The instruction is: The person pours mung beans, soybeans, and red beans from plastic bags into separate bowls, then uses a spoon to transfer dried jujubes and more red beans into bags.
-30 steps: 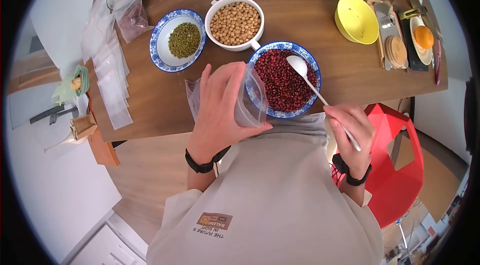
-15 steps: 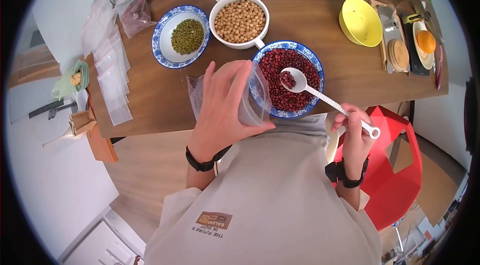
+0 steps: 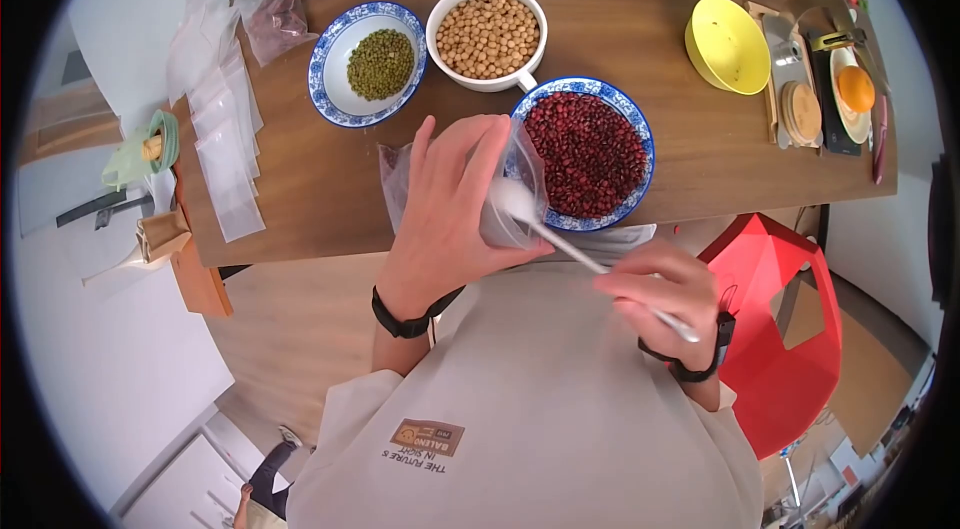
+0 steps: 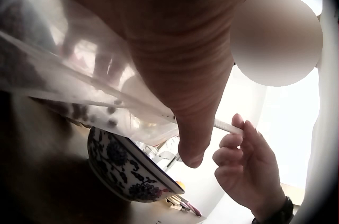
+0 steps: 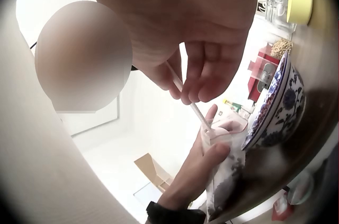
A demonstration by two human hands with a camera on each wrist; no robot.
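Observation:
My left hand [image 3: 440,209] grips a clear plastic bag [image 3: 528,169] and spreads its mouth at the table's front edge. Dark beans [image 4: 79,111] show through the film in the left wrist view. A white long-handled spoon [image 3: 572,251] is held by the handle in my right hand [image 3: 665,297], pinched between thumb and fingers. Its head sits in the bag's mouth, blurred behind the film. Just right of the bag stands a blue-and-white bowl [image 3: 647,134] of dark red beans [image 3: 585,154]. The right wrist view also shows the spoon [image 5: 197,113] entering the bag [image 5: 225,181].
Behind are a patterned bowl [image 3: 330,94] of green beans and a white two-handled pot [image 3: 538,54] of chickpeas. Flat clear bags [image 3: 228,184] lie at the left. A yellow bowl [image 3: 728,44] and an orange [image 3: 856,89] are at the right, above a red chair [image 3: 770,369].
The spoon came up from the red beans with a scoop and swung left into the bag's mouth. My left hand keeps its grip on the bag. A person appears at lower left.

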